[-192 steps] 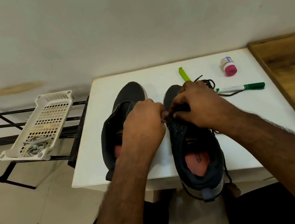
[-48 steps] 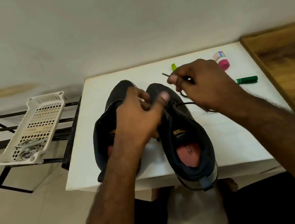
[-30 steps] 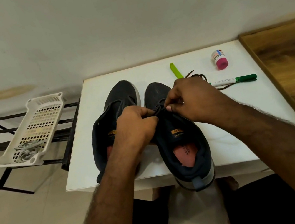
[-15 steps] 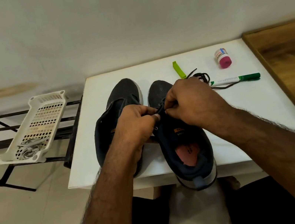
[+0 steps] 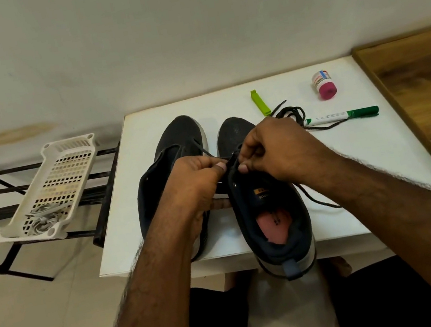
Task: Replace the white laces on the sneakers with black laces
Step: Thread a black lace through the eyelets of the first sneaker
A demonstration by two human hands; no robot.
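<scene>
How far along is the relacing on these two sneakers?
Done: no white lace shows on either sneaker; pale laces lie in the white basket. In hand: left hand and right hand thread the black lace through the right sneaker. Left: its remaining eyelets, and the left sneaker, which looks unlaced.

The light is soft and even, a little dim, with weak shadows under the hands on the white table point(image 5: 352, 169). Straight lines bend near the frame edges, and the forearms at the bottom look slightly blurred.

hands point(image 5: 240, 165) together (fingers pinched)
</scene>
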